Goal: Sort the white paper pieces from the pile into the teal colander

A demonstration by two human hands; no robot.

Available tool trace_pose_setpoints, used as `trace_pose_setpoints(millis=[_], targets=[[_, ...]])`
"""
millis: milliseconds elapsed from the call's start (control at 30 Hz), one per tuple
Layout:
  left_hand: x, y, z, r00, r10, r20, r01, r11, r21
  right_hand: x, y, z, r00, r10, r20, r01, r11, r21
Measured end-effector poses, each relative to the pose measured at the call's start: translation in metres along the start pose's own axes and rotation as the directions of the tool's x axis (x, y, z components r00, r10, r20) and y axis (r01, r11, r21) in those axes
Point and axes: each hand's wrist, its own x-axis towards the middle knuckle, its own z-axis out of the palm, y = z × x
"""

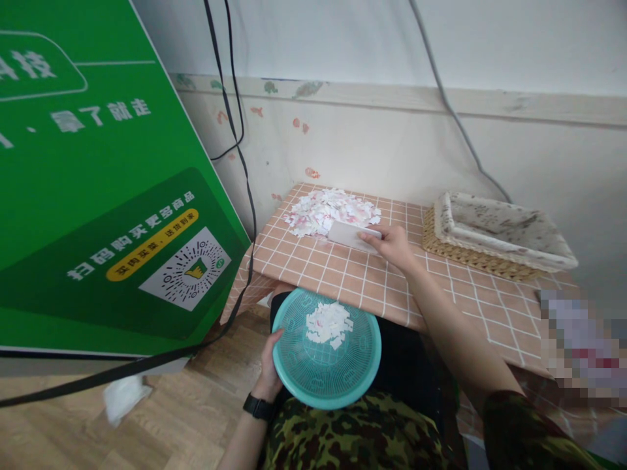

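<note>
My left hand grips the left rim of a round teal plastic colander, held over my lap just below the table edge. Inside it lies a small heap of white paper scraps. Over the table, my right hand is closed on the right end of a flat whitish scraper-like card, thumb on top. The card's far side touches or nearly touches a large pile of torn paper scraps, some with pink marks, at the table's back left.
A checked brown cloth covers the table. A wicker basket with a fabric liner stands at the back right. Black cables hang on the left, before a green sign panel. A white bag lies on the wooden floor.
</note>
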Motion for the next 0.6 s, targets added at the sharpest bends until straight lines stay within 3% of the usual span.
trace_pose_setpoints(millis=[133, 333, 600], targets=[[-0.001, 0.0, 0.001, 1.0, 0.0, -0.002, 0.0, 1.0, 0.0, -0.001, 0.001, -0.001, 0.999, -0.007, 0.046, 0.005, 0.999, 0.046], [0.0, 0.001, 0.0, 1.0, -0.006, 0.008, 0.006, 1.0, 0.013, 0.001, 0.003, 0.004, 1.0, 0.004, -0.001, -0.004, 0.999, 0.034], [0.001, 0.0, 0.0, 1.0, 0.005, 0.007, -0.005, 1.0, 0.016, 0.005, -0.003, 0.013, 0.996, -0.054, 0.078, 0.052, 0.998, 0.027]])
